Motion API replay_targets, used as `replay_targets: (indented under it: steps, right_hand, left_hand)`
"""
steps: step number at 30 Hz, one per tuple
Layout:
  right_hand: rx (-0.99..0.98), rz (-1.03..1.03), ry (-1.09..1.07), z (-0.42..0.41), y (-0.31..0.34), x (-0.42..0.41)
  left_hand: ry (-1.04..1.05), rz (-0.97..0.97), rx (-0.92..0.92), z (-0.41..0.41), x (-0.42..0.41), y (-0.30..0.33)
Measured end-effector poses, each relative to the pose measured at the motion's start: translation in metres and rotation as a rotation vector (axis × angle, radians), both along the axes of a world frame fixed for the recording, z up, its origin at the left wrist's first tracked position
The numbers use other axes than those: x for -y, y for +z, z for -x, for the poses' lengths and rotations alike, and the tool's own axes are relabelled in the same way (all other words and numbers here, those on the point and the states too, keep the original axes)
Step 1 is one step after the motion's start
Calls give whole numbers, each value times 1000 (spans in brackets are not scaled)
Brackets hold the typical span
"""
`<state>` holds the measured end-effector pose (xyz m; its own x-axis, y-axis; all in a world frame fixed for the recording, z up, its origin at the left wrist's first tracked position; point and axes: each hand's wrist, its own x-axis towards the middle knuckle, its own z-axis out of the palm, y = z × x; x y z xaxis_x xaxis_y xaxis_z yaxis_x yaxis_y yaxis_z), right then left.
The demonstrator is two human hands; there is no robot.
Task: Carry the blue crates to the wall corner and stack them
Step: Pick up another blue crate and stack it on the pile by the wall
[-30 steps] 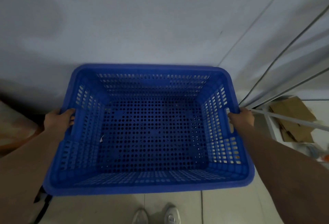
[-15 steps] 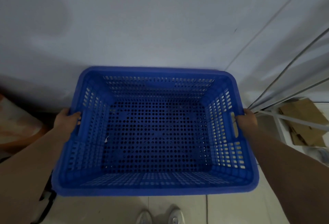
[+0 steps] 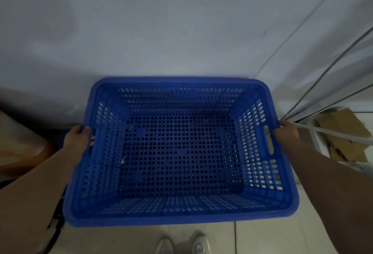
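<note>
Blue plastic, perforated and empty: the crate (image 3: 181, 152) fills the centre of the frame, and over the last second it has sunk lower in the frame and closer to the wall (image 3: 161, 31). Both hands are closed on its side handles, the left hand (image 3: 77, 139) at mid-left, the right hand (image 3: 285, 134) at mid-right. A blue edge peeks out behind its far rim, perhaps another crate beneath. It looks close to being set down in the corner. Shoes (image 3: 182, 244) show at the bottom, cardboard (image 3: 343, 132) at right.
</note>
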<state>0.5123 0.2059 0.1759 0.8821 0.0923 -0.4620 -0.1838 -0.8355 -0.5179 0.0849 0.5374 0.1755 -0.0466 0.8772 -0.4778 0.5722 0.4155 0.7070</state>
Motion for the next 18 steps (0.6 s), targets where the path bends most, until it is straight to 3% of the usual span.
replay_targets:
  steps: [18]
  right_hand:
    - [25, 25, 71, -1, 2, -3]
  left_hand:
    - [43, 15, -2, -2, -2, -6]
